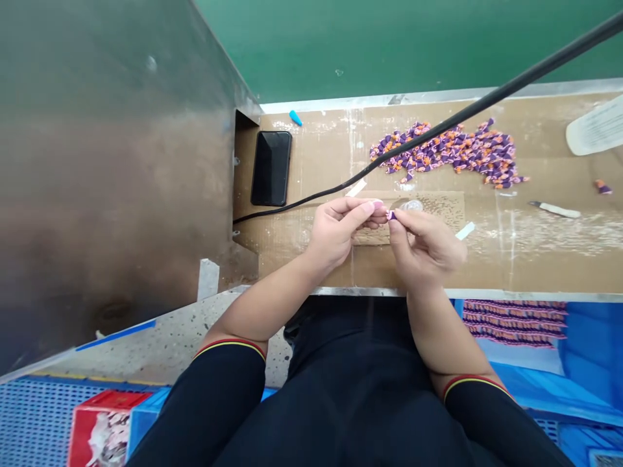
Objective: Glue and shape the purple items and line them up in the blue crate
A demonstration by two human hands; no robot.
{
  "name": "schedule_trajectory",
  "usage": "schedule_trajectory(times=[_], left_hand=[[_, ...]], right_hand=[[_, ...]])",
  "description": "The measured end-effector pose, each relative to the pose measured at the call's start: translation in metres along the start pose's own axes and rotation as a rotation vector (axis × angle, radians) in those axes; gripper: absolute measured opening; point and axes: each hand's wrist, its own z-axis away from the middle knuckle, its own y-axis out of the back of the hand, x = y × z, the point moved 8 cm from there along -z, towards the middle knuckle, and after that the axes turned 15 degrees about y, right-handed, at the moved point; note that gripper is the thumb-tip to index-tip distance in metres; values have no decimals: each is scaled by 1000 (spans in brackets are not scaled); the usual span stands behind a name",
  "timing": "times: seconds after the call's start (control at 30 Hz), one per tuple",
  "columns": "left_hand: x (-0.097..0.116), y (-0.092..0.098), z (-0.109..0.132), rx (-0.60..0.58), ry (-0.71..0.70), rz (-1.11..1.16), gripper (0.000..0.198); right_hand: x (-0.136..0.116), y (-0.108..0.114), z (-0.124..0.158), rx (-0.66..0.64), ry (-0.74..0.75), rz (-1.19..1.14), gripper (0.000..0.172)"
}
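Note:
A small purple-and-orange twisted piece (390,215) sits between my hands, pinched in the fingertips of my right hand (423,245). The fingertips of my left hand (341,227) close on it from the other side. Just behind it lies a small clear, shiny object (409,205) on a patch of speckled cardboard (438,211). A loose pile of similar purple-and-orange pieces (448,154) spreads across the cardboard-covered bench (311,250) beyond my hands.
A black phone (271,168) lies by a metal panel (111,162) on the left. A black cable (438,123) crosses above my hands. A small knife (555,209), a blue cap (294,117) and a paper (596,126) lie on the bench. Striped strips (514,322) lie below right.

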Motion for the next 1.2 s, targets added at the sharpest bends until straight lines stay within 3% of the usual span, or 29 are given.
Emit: schedule_trajectory(times=[0.37,0.7,1.2], left_hand=[[8,0,6,-9,-217,-109,27],[11,-1,11,80,-215,-283,49],[19,-6,21,126,-389,-470,38]], right_hand=[[-2,-4,3,-14,70,112,10],[9,-5,9,-86,-64,118,8],[7,-4,9,-61,-80,102,7]])
